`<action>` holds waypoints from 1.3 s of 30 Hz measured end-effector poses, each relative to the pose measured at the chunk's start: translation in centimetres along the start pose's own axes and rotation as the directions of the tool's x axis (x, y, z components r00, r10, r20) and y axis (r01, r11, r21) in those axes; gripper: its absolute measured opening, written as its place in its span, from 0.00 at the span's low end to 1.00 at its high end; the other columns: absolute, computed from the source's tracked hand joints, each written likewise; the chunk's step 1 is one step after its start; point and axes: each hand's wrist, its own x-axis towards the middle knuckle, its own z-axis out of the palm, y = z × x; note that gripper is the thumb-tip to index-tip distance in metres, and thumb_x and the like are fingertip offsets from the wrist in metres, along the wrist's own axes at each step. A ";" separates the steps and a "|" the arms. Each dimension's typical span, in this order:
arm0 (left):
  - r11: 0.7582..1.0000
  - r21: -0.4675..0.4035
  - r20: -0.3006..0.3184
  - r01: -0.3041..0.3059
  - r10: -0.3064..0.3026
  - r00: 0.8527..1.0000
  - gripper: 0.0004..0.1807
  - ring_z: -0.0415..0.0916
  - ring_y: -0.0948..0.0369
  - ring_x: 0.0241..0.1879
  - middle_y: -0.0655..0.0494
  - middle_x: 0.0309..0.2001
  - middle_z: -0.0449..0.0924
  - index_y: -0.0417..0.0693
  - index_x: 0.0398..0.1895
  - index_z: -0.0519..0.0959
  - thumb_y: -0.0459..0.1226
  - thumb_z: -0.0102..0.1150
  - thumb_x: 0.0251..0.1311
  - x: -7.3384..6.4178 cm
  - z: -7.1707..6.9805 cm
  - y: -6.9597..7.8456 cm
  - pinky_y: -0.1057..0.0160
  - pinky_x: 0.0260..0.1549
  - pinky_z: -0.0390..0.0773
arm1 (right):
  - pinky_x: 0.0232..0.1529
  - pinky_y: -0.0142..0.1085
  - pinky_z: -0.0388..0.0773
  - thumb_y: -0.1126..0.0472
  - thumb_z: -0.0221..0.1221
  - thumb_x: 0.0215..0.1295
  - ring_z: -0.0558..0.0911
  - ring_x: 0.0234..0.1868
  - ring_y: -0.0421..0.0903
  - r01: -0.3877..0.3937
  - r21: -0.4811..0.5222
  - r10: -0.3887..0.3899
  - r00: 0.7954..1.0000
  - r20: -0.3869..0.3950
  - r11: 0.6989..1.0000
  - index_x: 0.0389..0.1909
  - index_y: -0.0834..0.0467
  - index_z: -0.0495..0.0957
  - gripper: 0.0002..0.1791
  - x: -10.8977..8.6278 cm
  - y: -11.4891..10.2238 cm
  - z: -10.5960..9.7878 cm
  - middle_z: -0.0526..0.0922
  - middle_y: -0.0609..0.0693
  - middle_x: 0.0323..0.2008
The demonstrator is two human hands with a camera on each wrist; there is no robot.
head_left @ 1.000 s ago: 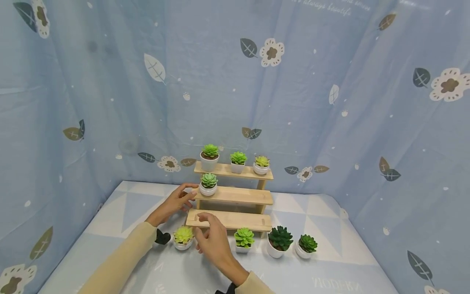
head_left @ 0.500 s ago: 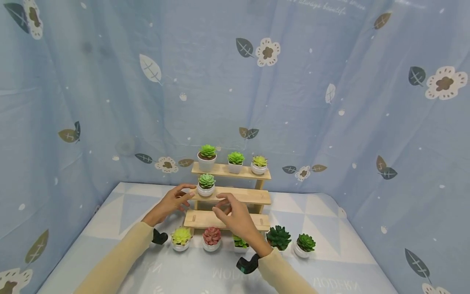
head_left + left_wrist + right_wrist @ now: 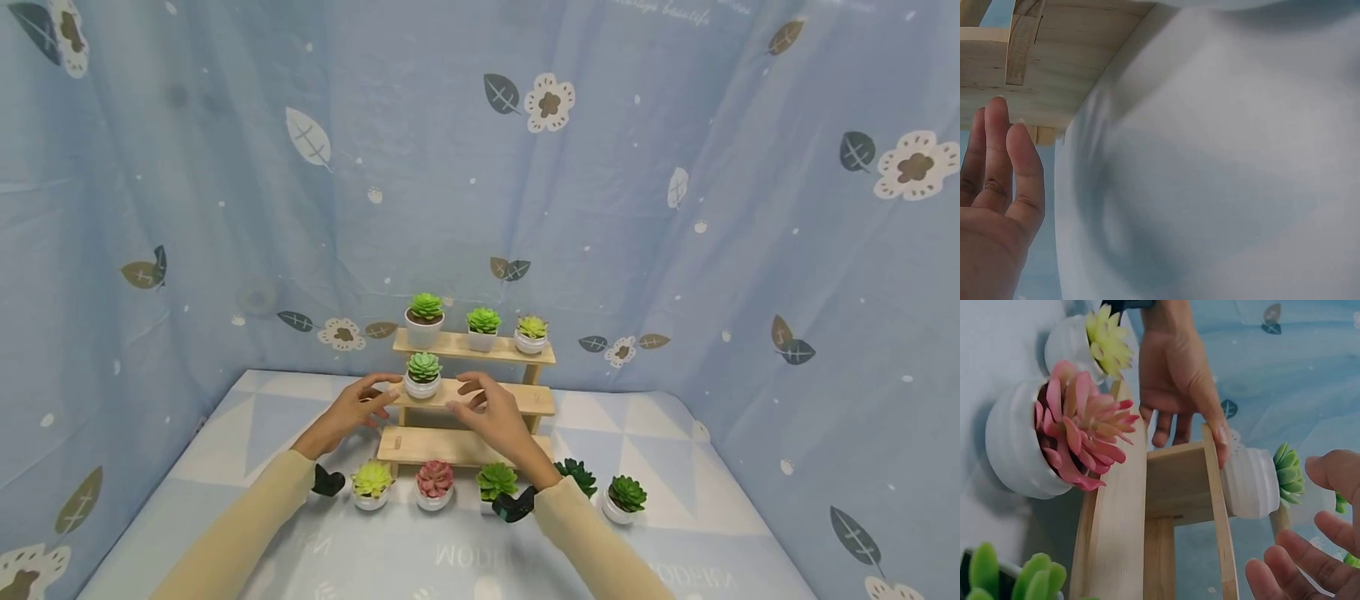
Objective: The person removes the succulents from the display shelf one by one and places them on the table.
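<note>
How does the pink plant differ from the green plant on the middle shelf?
Color: the pink plant has reddish-pink leaves, while the green plant has pale green ones.
Place: the pink plant stands on the table, in front of the bottom shelf; the green plant sits higher, near the left end of the middle shelf.
Hands: the green plant is between the left hand and right hand; the pink plant isn't.
Both stand upright in round white pots.

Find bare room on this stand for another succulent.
Bottom step: bare wherever visible; the right hand partly hides it. Middle step: bare from its lone pale-green succulent rightward, though that hand hovers there. Top step: crowded, three potted succulents across it.
</note>
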 end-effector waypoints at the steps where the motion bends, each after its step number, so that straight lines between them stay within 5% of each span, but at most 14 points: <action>1: 1.000 0.000 0.006 -0.002 0.002 1.000 0.31 0.79 0.45 0.48 0.43 0.55 0.77 0.66 0.71 0.72 0.60 0.62 0.67 0.0 0.1 0.0 0.43 0.45 0.80 | 0.40 0.39 0.82 0.48 0.66 0.71 0.83 0.44 0.45 0.000 0.004 0.000 1.000 0.000 1.000 0.67 0.51 0.73 0.28 0.2 0.1 0.1 0.82 0.54 0.54; 17: 1.000 0.006 0.027 -0.018 0.018 0.999 0.32 0.80 0.44 0.48 0.42 0.55 0.77 0.62 0.70 0.72 0.59 0.63 0.67 0.6 -0.2 0.2 0.45 0.44 0.81 | 0.44 0.39 0.82 0.46 0.69 0.68 0.82 0.47 0.45 -0.024 0.041 0.023 1.000 0.020 0.999 0.67 0.53 0.72 0.32 3.5 0.3 1.9 0.81 0.49 0.53; 28: 1.000 -0.014 0.031 -0.012 0.013 0.999 0.30 0.81 0.46 0.47 0.42 0.56 0.77 0.64 0.71 0.72 0.59 0.62 0.69 0.6 0.2 0.0 0.45 0.44 0.82 | 0.44 0.41 0.82 0.43 0.71 0.65 0.83 0.47 0.44 -0.156 0.154 0.148 0.987 0.061 0.976 0.70 0.52 0.70 0.37 4.8 0.9 3.3 0.80 0.48 0.55; 39: 1.000 -0.015 0.032 -0.009 0.010 0.999 0.30 0.81 0.46 0.46 0.42 0.55 0.77 0.61 0.71 0.71 0.57 0.62 0.70 0.5 -0.3 -0.2 0.46 0.43 0.82 | 0.41 0.40 0.82 0.45 0.71 0.65 0.84 0.44 0.43 -0.152 0.196 0.140 0.987 0.074 0.969 0.68 0.52 0.72 0.35 5.9 0.9 4.5 0.81 0.47 0.52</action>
